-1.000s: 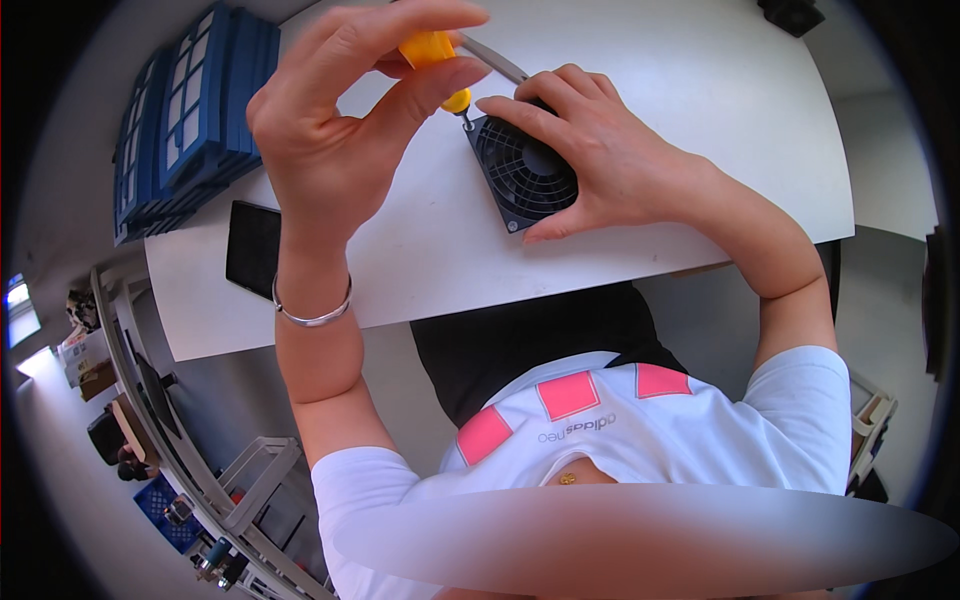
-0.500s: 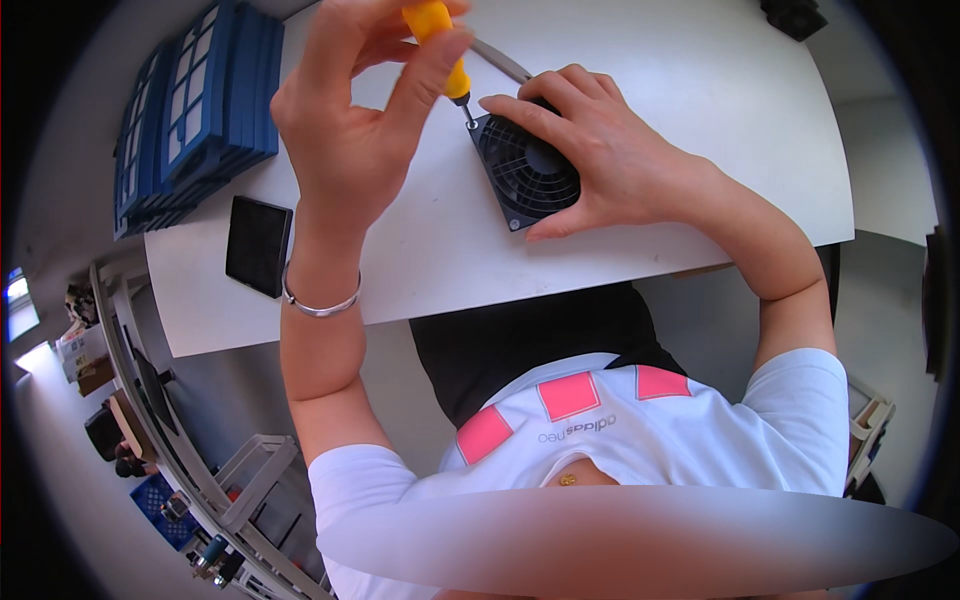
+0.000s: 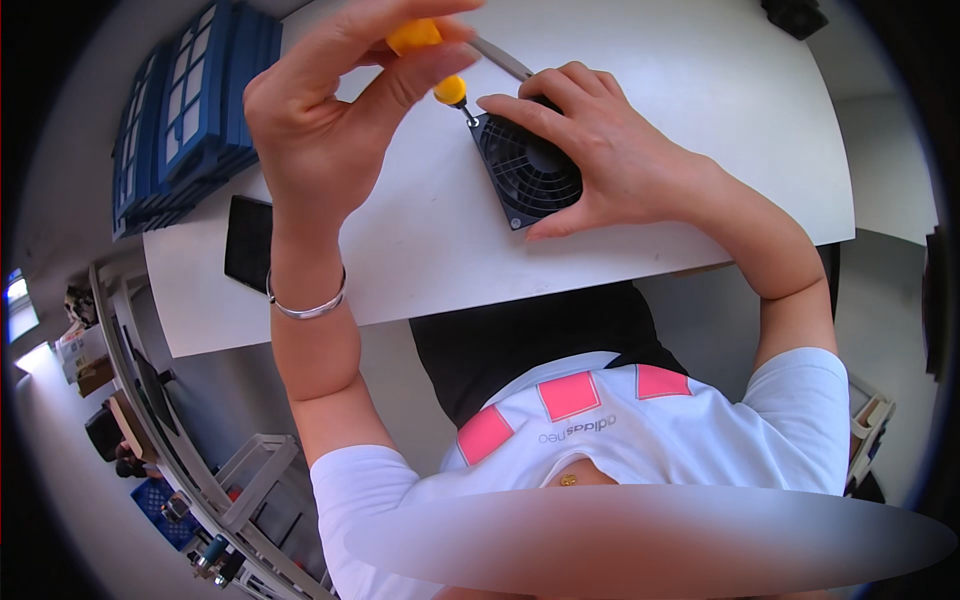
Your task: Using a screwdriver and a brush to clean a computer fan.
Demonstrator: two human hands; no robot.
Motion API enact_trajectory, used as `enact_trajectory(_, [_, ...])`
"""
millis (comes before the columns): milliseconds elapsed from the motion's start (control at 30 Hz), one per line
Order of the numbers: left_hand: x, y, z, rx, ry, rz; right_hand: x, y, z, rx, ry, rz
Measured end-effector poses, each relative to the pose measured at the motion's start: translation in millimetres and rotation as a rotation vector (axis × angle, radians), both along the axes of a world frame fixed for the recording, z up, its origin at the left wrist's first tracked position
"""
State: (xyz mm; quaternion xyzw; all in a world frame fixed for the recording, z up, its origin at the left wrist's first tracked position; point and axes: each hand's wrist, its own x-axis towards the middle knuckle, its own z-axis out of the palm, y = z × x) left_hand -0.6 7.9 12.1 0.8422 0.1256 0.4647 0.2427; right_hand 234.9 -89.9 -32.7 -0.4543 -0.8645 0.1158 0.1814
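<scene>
On white table (image 3: 700, 120) | left hand (image 3: 320, 130) grips screwdriver (image 3: 430, 60) | right hand (image 3: 620, 150) pins fan (image 3: 525, 170)

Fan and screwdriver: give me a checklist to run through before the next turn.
1. Screwdriver tip at the fan corner: ok.
2. Tip seated in a screw head: cannot tell, too small.
3. Right hand pressing the fan flat on the table: ok.
4. Left hand grip on the yellow handle: ok.
5. Right fingers clear of the tip: not ok, a fingertip lies right beside it.
6. Phone out of the way: ok.
</scene>
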Motion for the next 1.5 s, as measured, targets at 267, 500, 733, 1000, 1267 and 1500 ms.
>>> enact_trajectory(267, [6, -4, 1, -0.052, 0.022, -0.006, -1, -1, 0, 0.072, -0.003, -0.001])
enact_trajectory(500, [16, -2, -9, -0.216, -0.24, 0.145, -1, -1, 0, 0.059, 0.0, -0.005])
enact_trajectory(733, [4, 3, -1, -0.127, -0.071, -0.104, 1, -1, 0, 0.068, 0.015, 0.002])
enact_trajectory(1000, [20, -9, -4, -0.046, -0.122, -0.033, 1, -1, 0, 0.053, 0.001, 0.0])
enact_trajectory(1267, [14, -18, 1, 0.265, 0.035, 0.168, 2, -2, -2, 0.08, 0.019, 0.004])
enact_trajectory(1500, [10, -7, 1, 0.156, 0.03, 0.123, 2, 0, 0, 0.001, 0.01, 0.008])
